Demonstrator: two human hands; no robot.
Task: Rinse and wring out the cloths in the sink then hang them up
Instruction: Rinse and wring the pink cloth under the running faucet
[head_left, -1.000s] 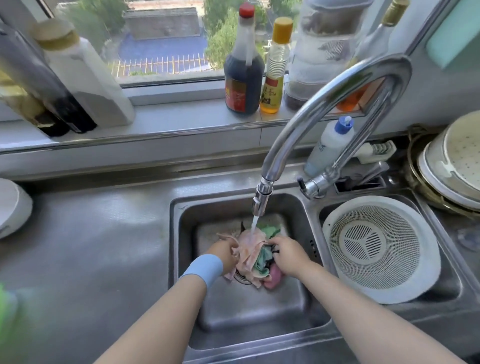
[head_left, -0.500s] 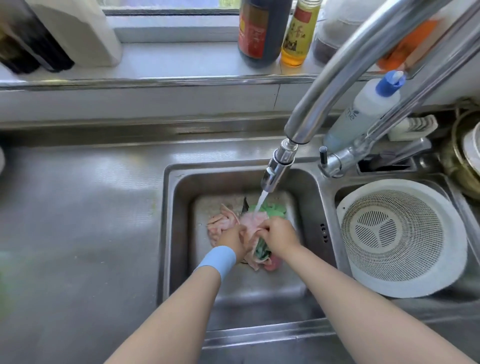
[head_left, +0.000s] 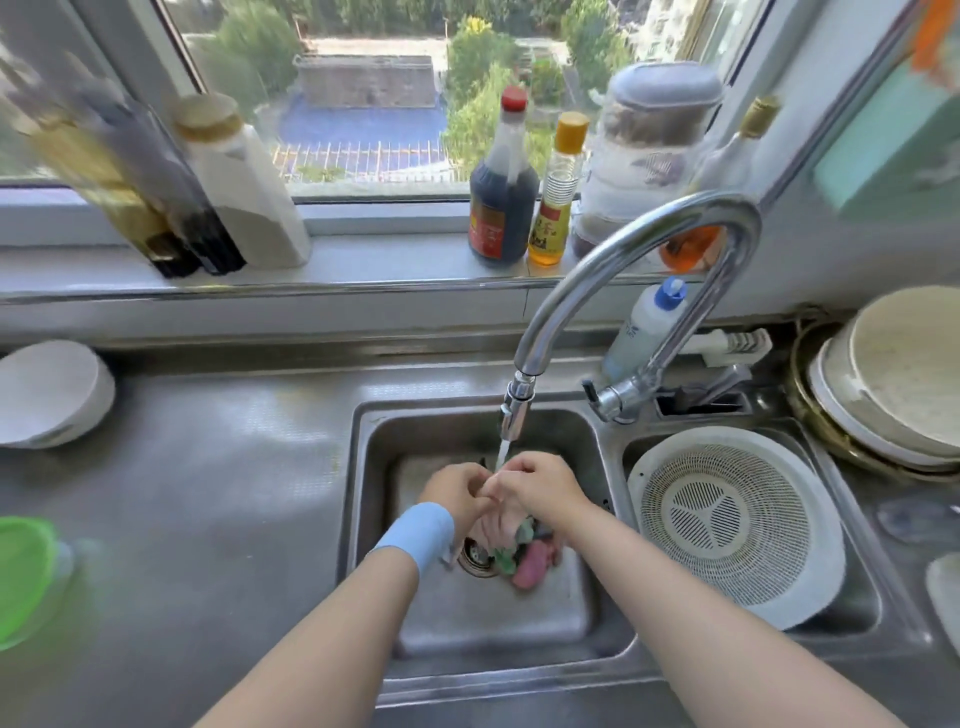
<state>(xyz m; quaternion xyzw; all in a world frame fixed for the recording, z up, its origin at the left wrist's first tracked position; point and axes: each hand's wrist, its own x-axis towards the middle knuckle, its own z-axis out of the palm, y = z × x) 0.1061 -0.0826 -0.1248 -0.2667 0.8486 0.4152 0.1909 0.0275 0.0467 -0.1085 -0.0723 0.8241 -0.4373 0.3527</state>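
Note:
A bunch of wet cloths (head_left: 511, 545), pale pink, green and darker pink, hangs in the left steel sink basin (head_left: 374, 467). My left hand (head_left: 454, 491), with a blue band on its wrist, and my right hand (head_left: 540, 483) both grip the top of the bunch, knuckles close together. Water runs from the curved chrome tap (head_left: 613, 260) onto my hands and the cloths. The lower ends of the cloths trail over the drain (head_left: 475, 558).
A white colander (head_left: 810, 587) fills the right basin. Stacked bowls and plates (head_left: 893, 374) stand at the far right. Bottles (head_left: 501, 192) line the windowsill. A white bowl (head_left: 52, 395) and a green-lidded container (head_left: 23, 577) sit on the left counter.
My hands have lifted the bunch of cloths up off the sink floor, closer under the water stream, and closed together at its top. The camera has tilted up again.

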